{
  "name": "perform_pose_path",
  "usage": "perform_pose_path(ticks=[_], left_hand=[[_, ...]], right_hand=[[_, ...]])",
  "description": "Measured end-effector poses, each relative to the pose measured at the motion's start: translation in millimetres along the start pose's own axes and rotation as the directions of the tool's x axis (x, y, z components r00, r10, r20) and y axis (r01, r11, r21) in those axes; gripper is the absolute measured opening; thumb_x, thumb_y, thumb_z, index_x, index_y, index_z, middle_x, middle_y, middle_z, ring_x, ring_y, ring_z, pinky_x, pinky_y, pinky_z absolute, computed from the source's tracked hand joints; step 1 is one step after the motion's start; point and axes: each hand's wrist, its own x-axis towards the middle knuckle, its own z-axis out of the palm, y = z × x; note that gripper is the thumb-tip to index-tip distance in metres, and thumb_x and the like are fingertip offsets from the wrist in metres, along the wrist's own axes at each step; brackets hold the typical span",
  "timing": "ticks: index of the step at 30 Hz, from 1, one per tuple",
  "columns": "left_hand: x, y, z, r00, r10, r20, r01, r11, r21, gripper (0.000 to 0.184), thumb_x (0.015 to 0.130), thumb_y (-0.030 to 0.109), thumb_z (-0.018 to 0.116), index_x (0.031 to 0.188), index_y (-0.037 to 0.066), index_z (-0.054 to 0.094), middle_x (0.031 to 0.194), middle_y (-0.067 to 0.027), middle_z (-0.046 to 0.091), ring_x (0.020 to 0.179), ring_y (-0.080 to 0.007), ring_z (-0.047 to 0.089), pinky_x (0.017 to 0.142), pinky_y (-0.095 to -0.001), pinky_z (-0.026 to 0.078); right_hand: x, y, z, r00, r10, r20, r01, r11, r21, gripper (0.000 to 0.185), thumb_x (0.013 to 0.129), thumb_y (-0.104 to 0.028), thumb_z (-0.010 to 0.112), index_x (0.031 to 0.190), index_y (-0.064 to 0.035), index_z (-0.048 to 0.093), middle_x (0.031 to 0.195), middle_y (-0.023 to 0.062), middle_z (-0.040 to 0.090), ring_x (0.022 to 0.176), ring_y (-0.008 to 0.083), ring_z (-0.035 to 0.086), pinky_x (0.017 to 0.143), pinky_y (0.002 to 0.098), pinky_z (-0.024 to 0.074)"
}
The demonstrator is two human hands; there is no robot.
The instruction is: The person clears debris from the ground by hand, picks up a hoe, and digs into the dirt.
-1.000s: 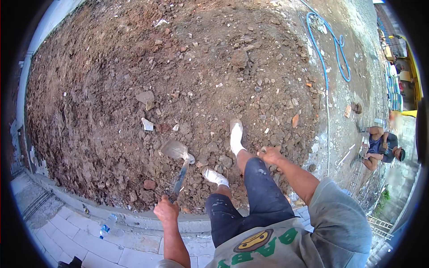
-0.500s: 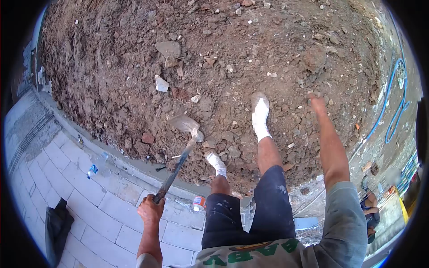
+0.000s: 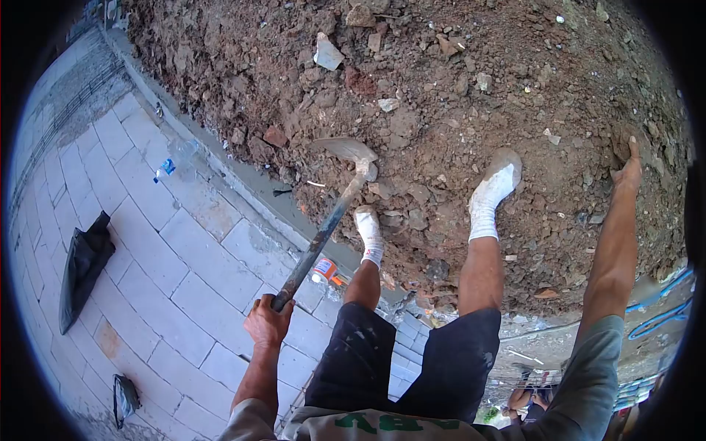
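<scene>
My left hand (image 3: 268, 321) is wrapped round the end of a long-handled hoe (image 3: 318, 242). The hoe's dirt-coated metal blade rests on the soil just beyond my left foot (image 3: 370, 234). On the far right, my right hand (image 3: 629, 167) reaches down to the dirt with thumb and fingers apart, against a large brown clod (image 3: 621, 143). Part of its fingers is hard to make out. Both feet, in soiled white socks, stand on the lumpy soil (image 3: 544, 95), the right foot (image 3: 496, 189) farther out.
Pale paving (image 3: 184, 294) lies left beyond a concrete kerb (image 3: 213, 184). On it are a plastic bottle (image 3: 165, 170), dark cloth (image 3: 84, 268), and an orange-labelled container (image 3: 323, 270). Broken stones, including a white shard (image 3: 327, 53), dot the soil. Blue hose (image 3: 662, 316) and another person (image 3: 526, 400) are lower right.
The view has turned, shifting the scene. My right hand has reached outward to the large clod, its fingers now apart. My left hand keeps hold of the hoe, whose blade has tilted.
</scene>
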Motion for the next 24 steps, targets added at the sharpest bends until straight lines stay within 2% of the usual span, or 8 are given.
perform_pose_path(ticks=[3, 6, 9, 13, 17, 20, 22, 24], left_hand=[[-4, -3, 9, 0.999, 0.006, -0.037, -0.007, 1.0, -0.026, 0.042, 0.068, 0.048, 0.079, 0.088, 0.013, 0.068, 0.081, -0.009, 0.066, 0.074, -0.0297, 0.067, 0.065, -0.0433, 0.051], [2, -8, 10, 0.998, 0.021, -0.052, -0.024, 0.998, -0.057, 0.041, 0.066, 0.045, 0.081, 0.086, 0.012, 0.067, 0.08, -0.0088, 0.065, 0.073, -0.0291, 0.067, 0.062, -0.0435, 0.051], [6, -12, 7, 0.999, 0.025, -0.044, -0.03, 0.994, -0.106, 0.04, 0.067, 0.044, 0.081, 0.086, 0.011, 0.067, 0.081, -0.009, 0.065, 0.072, -0.0298, 0.066, 0.062, -0.0442, 0.052], [-9, -9, 15, 1.0, 0.01, 0.008, -0.009, 0.984, -0.18, 0.039, 0.069, 0.039, 0.079, 0.086, 0.008, 0.063, 0.083, -0.0116, 0.063, 0.074, -0.0312, 0.066, 0.064, -0.0438, 0.053], [-32, -22, 58, 0.992, 0.04, 0.116, 0.002, 0.941, -0.338, 0.043, 0.073, 0.033, 0.076, 0.099, 0.006, 0.056, 0.092, -0.0156, 0.062, 0.079, -0.035, 0.067, 0.067, -0.0472, 0.054], [-30, -37, 88, 0.988, 0.056, 0.142, 0.008, 0.911, -0.412, 0.043, 0.072, 0.029, 0.076, 0.101, 0.005, 0.055, 0.094, -0.0164, 0.062, 0.079, -0.0372, 0.067, 0.067, -0.0479, 0.054], [-24, -53, 96, 0.984, 0.094, 0.149, -0.014, 0.886, -0.463, 0.042, 0.072, 0.027, 0.076, 0.101, 0.006, 0.055, 0.095, -0.0168, 0.062, 0.079, -0.0378, 0.067, 0.068, -0.0483, 0.054], [-6, -80, 111, 0.98, 0.107, 0.165, -0.011, 0.869, -0.494, 0.041, 0.071, 0.027, 0.077, 0.099, 0.006, 0.055, 0.095, -0.0171, 0.062, 0.08, -0.0377, 0.067, 0.068, -0.0481, 0.054]], right_hand=[[-16, -19, 36, 0.97, -0.22, -0.107, 0.181, 0.939, -0.293, 0.084, 0.067, -0.041, 0.081, 0.128, 0.0073, 0.05, 0.123, 0.0182, 0.059, 0.11, 0.0296, 0.058, 0.097, 0.0394, 0.0439], [-45, -53, 61, 0.871, -0.486, -0.076, 0.201, 0.493, -0.846, 0.087, 0.061, -0.037, 0.082, 0.126, 0.0131, 0.051, 0.123, 0.0204, 0.059, 0.109, 0.0322, 0.059, 0.095, 0.037, 0.0441], [-82, -43, 76, 0.787, -0.591, 0.174, 0.486, 0.422, -0.765, 0.09, 0.061, -0.034, 0.083, 0.128, 0.0137, 0.047, 0.123, 0.0192, 0.058, 0.11, 0.0311, 0.057, 0.098, 0.0379, 0.0423], [-251, 12, 134, 0.854, -0.257, 0.453, 0.443, 0.816, -0.372, 0.082, 0.066, -0.027, 0.08, 0.132, 0.0056, 0.043, 0.123, 0.0148, 0.057, 0.11, 0.025, 0.055, 0.099, 0.0368, 0.0397], [-464, 103, 193, 0.613, 0.053, 0.788, 0.301, 0.907, -0.296, 0.068, 0.072, -0.019, 0.077, 0.128, 0.0016, 0.044, 0.115, 0.0129, 0.06, 0.1, 0.0228, 0.059, 0.091, 0.0339, 0.0459], [-588, 208, 223, 0.354, 0.343, 0.87, 0.406, 0.782, -0.473, 0.067, 0.072, -0.029, 0.08, 0.123, 0.0018, 0.048, 0.108, 0.0172, 0.064, 0.1, 0.0277, 0.062, 0.089, 0.0375, 0.048], [-663, 239, 234, 0.228, 0.547, 0.805, 0.791, 0.379, -0.481, 0.086, 0.072, -0.041, 0.079, 0.134, 0.0032, 0.039, 0.119, 0.0308, 0.058, 0.115, 0.0428, 0.056, 0.099, 0.043, 0.0437], [-675, 299, 231, -0.005, 0.453, 0.891, 0.923, 0.345, -0.17, 0.08, 0.073, -0.039, 0.078, 0.131, 0.0025, 0.041, 0.123, 0.0318, 0.053, 0.118, 0.0443, 0.051, 0.1, 0.0466, 0.0424]])
